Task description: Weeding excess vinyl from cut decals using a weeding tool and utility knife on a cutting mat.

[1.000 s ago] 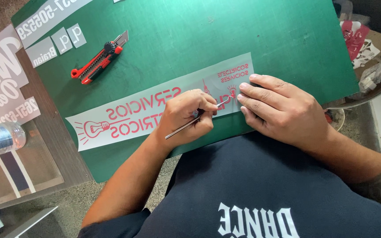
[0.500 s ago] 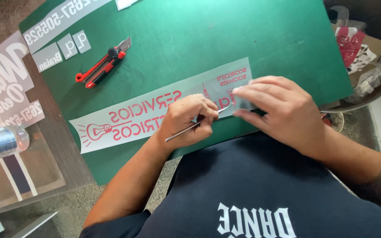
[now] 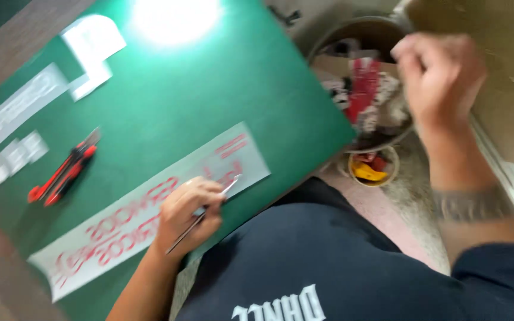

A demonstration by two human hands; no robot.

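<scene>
I am keeping my left hand (image 3: 188,214) curled around a thin metal pick (image 3: 203,215), its tip resting on the long pale sticker strip with red lettering (image 3: 150,217) that is lying across the green cutting mat (image 3: 209,101) on the table. My right hand (image 3: 441,77) is hovering far right above a round waste bin (image 3: 364,89), fingers loosely bunched; I cannot tell whether it is holding anything. A red utility knife (image 3: 63,172) is lying to the left.

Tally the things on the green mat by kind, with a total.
Long sticker strip with red lettering: 1
Red utility knife: 1
Thin metal tool in the left hand: 1
White sheets at the mat's far edge: 2
Total: 5
</scene>
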